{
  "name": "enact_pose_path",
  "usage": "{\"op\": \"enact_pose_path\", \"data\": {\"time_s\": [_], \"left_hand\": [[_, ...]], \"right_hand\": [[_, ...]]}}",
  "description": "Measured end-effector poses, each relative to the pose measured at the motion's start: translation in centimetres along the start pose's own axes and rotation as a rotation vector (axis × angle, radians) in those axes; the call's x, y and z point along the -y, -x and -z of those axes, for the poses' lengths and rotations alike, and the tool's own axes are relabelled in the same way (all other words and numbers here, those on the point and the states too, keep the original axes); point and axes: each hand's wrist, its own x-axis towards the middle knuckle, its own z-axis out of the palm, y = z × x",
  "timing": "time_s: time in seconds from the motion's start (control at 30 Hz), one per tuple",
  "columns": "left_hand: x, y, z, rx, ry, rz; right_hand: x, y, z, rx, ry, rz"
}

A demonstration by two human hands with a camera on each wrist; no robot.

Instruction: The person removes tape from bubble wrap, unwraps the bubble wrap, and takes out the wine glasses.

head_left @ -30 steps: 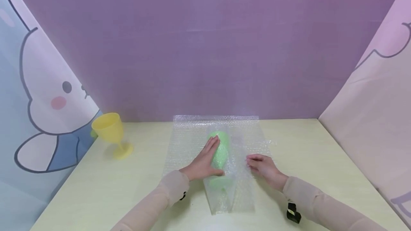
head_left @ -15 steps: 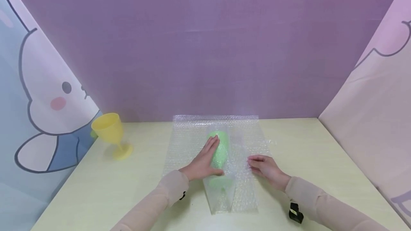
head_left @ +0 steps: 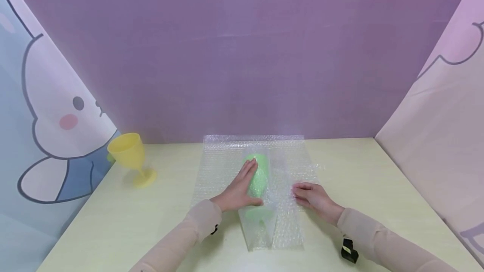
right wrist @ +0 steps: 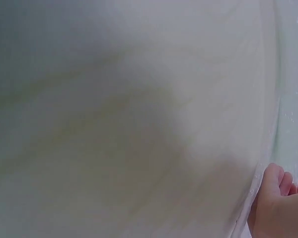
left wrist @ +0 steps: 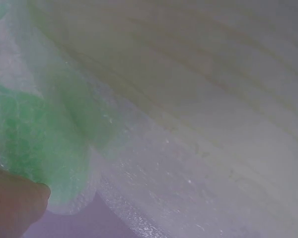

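A green goblet [head_left: 260, 183] lies on its side under a layer of clear bubble wrap [head_left: 223, 167] in the middle of the table. My left hand [head_left: 236, 192] rests on the covered goblet, fingers pointing away and thumb spread across it. In the left wrist view one fingertip [left wrist: 15, 201] touches the wrap over the green cup [left wrist: 39, 144]. My right hand [head_left: 315, 200] pinches the right-hand part of the wrap between thumb and fingers. The right wrist view also has the right hand [right wrist: 283, 208] at the wrap's edge. The goblet's stem is partly hidden by the left thumb.
A yellow goblet [head_left: 130, 152] stands upright at the back left of the pale table [head_left: 170, 221]. Behind the table rises a purple backdrop [head_left: 242, 53]. Printed cloth panels [head_left: 56, 146] close off both sides.
My right hand has shifted very slightly to the right, and the near right corner of the bubble wrap has moved a little the same way. The left hand stays on the covered goblet.
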Motion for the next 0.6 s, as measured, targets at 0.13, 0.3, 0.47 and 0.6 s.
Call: {"op": "enact_pose_path", "data": {"time_s": [0.13, 0.3, 0.47, 0.6], "left_hand": [[0.0, 0.0, 0.0, 0.002, -0.008, 0.0], [0.1, 0.0, 0.0, 0.009, 0.005, 0.001], [0.1, 0.0, 0.0, 0.011, 0.017, 0.002], [0.0, 0.1, 0.1, 0.013, 0.028, 0.004]], "right_hand": [[0.1, 0.2, 0.2, 0.012, -0.029, 0.007], [0.2, 0.6, 0.6, 0.028, -0.078, 0.011], [0.1, 1.2, 0.9, 0.033, -0.071, 0.013], [0.0, 1.9, 1.3, 0.023, -0.018, 0.007]]}}
